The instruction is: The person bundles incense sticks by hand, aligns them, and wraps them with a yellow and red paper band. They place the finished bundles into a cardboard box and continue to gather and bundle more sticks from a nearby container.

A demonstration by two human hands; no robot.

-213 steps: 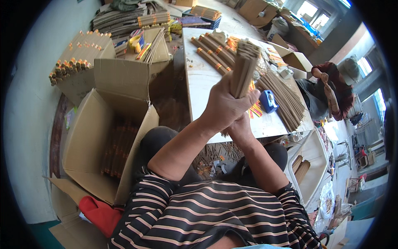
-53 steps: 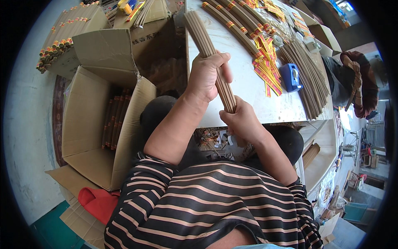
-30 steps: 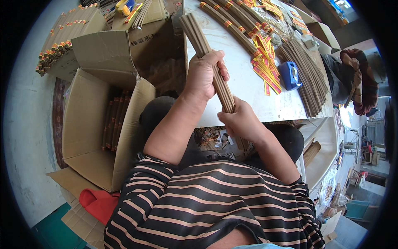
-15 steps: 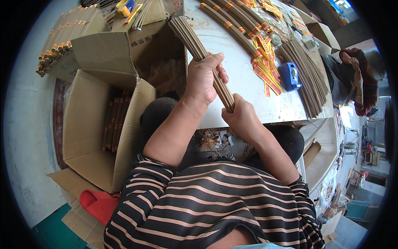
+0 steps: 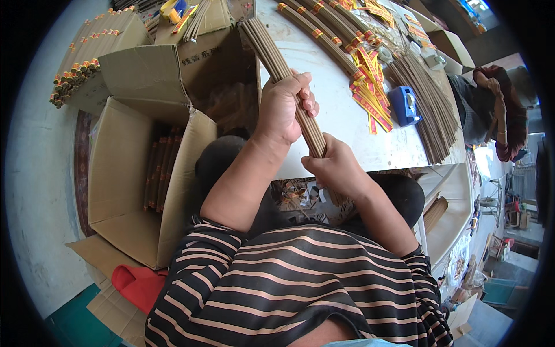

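Note:
A bundle of brown incense sticks (image 5: 266,49) slants across my front, over the near left edge of the white table (image 5: 289,168). My left hand (image 5: 284,107) is wrapped round its middle, thumb on top. Lower down, my right hand (image 5: 335,165) grips the bundle near its near end, and some stick ends show below that hand. On the table to the right lie yellow and red paper strips (image 5: 373,95), a blue tape dispenser (image 5: 404,106) and a spread of loose sticks (image 5: 425,110).
An open cardboard box (image 5: 124,191) with banded bundles inside stands at my left. Banded bundles (image 5: 324,43) lie along the table's far side, and more bundles (image 5: 92,49) are stacked at far left. A red cloth (image 5: 136,286) lies by the box. Another person (image 5: 497,110) is at the right.
My right hand has shifted its hold, and stick ends now show below it. The bundle's top end has moved slightly right and up. My left hand keeps its grip.

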